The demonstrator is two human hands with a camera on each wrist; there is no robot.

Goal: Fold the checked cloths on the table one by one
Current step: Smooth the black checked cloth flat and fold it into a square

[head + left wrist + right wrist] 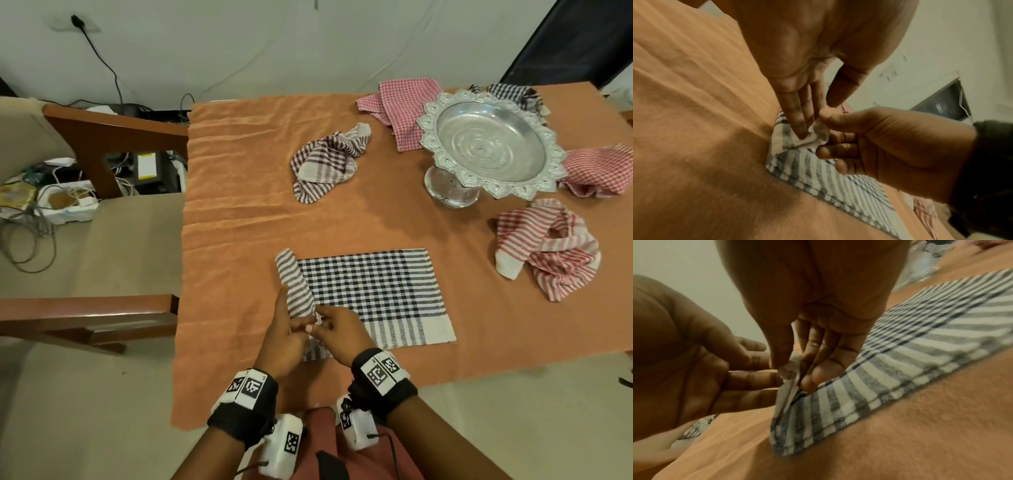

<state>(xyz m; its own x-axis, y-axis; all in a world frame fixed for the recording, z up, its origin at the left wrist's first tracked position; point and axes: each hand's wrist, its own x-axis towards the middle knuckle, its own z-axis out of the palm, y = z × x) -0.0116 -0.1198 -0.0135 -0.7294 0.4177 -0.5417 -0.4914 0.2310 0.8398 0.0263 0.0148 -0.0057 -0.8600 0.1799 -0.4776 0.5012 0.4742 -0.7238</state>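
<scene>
Right now my right hand [337, 329] pinches the near-left corner of the blue checked cloth [373, 291], thumb and fingers clamped on the bunched white edge, while my left hand [286, 337] lies with straight fingers pressing that same corner. The cloth sits at 6 o'clock on the orange table cover [239, 192], spread flat except for its left edge, which has rolled over. I'd worry the roll gets trapped in the fold, since it isn't smoothed, or that the pinch slips and the corners misalign.
</scene>
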